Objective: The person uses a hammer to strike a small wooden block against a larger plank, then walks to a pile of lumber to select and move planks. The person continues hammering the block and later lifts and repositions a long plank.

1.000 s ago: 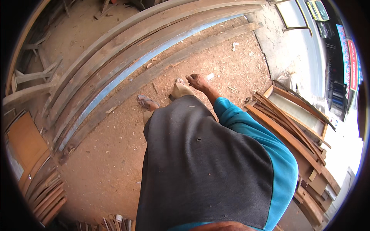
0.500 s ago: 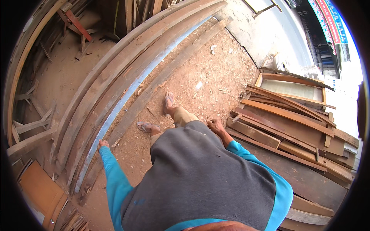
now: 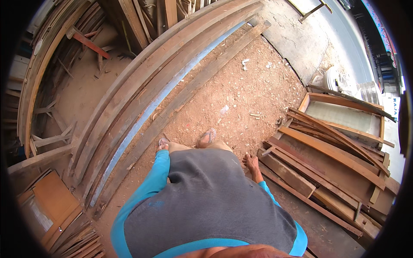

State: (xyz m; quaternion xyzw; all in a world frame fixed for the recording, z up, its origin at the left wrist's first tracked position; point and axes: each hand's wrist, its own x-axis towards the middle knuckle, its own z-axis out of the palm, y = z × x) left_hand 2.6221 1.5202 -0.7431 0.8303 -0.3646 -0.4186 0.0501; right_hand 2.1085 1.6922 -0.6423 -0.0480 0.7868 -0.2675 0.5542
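Note:
My left hand, at the end of a turquoise sleeve, hangs low beside my left leg, apart from the long wooden beams. Its fingers are foreshortened and mostly hidden. My right hand hangs on the right, its fingers curled inward; whatever they hold, if anything, does not show. Nearest to it lies a stack of old boards. To the left, a long plank with a pale blue edge runs between brown beams, and one loose beam lies nearest to my feet.
Wood chips cover the dirt floor. A wooden frame with a pale panel lies at the far right. An orange-brown panel leans at the lower left, near thin strips. A red piece of wood is at the upper left.
My left hand has come away from the blue-edged plank and moved right, beside my leg. My feet have shifted, and my right hand is lower in view.

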